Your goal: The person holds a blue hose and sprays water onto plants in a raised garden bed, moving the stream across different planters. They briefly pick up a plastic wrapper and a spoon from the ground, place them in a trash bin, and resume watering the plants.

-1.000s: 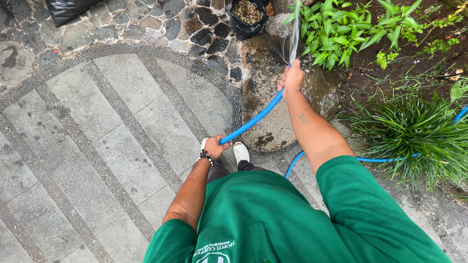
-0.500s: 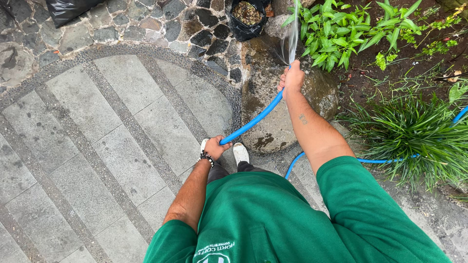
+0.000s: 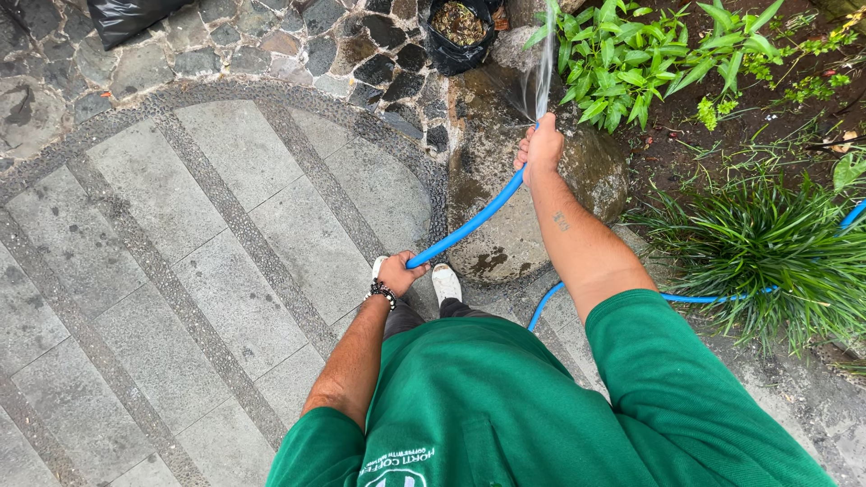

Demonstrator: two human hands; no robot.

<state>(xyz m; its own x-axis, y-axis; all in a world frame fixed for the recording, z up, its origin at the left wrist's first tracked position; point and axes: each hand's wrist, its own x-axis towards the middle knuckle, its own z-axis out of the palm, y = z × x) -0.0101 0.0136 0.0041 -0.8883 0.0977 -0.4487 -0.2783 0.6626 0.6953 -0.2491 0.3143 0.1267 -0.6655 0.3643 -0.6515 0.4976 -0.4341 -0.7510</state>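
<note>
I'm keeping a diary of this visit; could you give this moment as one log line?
right hand: grips blue hose end, water spraying | left hand: holds hose lower down | ahead: leafy plants | underfoot: stone paving

right arm stretched forward, right hand (image 3: 541, 149) clenched, left arm bent, left hand (image 3: 400, 271) fisted near the waist

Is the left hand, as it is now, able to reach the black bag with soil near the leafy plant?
Probably not. The left hand grips the blue hose close to the body, while the black bag sits far ahead across the wet stone. Nothing blocks the way; it is only distance.
</note>
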